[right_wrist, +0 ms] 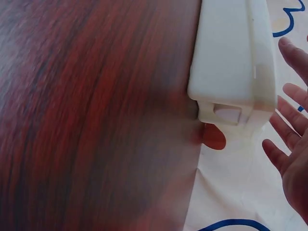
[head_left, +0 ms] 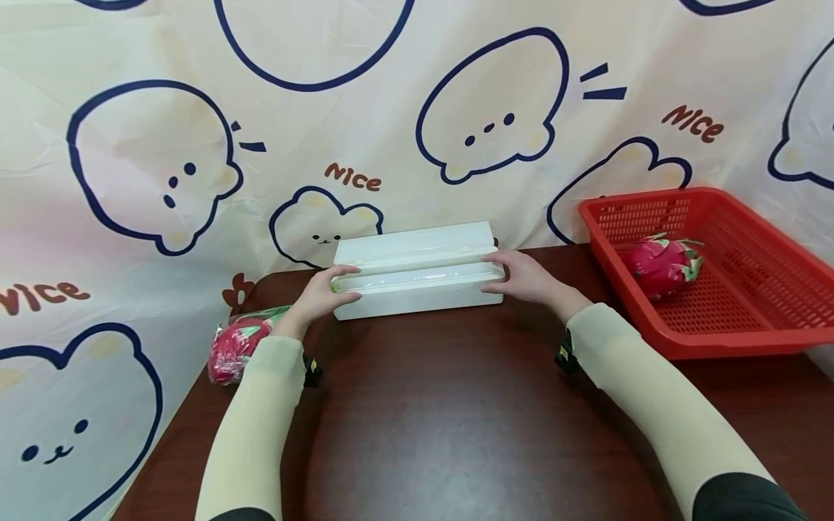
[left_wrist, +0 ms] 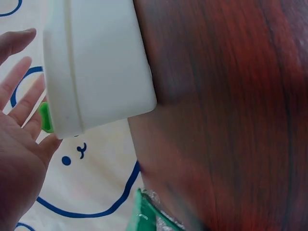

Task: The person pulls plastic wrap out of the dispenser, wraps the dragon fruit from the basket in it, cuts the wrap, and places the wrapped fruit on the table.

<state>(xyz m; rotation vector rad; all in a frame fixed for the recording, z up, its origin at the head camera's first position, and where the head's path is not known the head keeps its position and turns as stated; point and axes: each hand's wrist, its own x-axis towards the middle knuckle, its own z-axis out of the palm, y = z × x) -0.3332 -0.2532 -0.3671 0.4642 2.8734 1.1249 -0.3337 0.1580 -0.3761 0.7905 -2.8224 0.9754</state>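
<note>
A long white cling film dispenser (head_left: 423, 289) lies lengthwise at the back of the brown table, with a clear rail along its upper side. A small green slider (left_wrist: 45, 117) shows at its left end. My left hand (head_left: 319, 293) is at that end, its fingers spread and loosely bent beside the slider. At the opposite end is my right hand (head_left: 528, 276), thumb towards the front and fingers over the top edge. In the right wrist view its relaxed fingers (right_wrist: 291, 115) stand slightly off the dispenser's end.
A dragon fruit (head_left: 237, 347) in clear wrap lies on the table (head_left: 443, 405) by my left forearm. To the right, a red plastic basket (head_left: 769, 340) holds another dragon fruit (head_left: 661, 266). A cartoon-printed cloth (head_left: 313, 130) hangs right behind the table's back edge.
</note>
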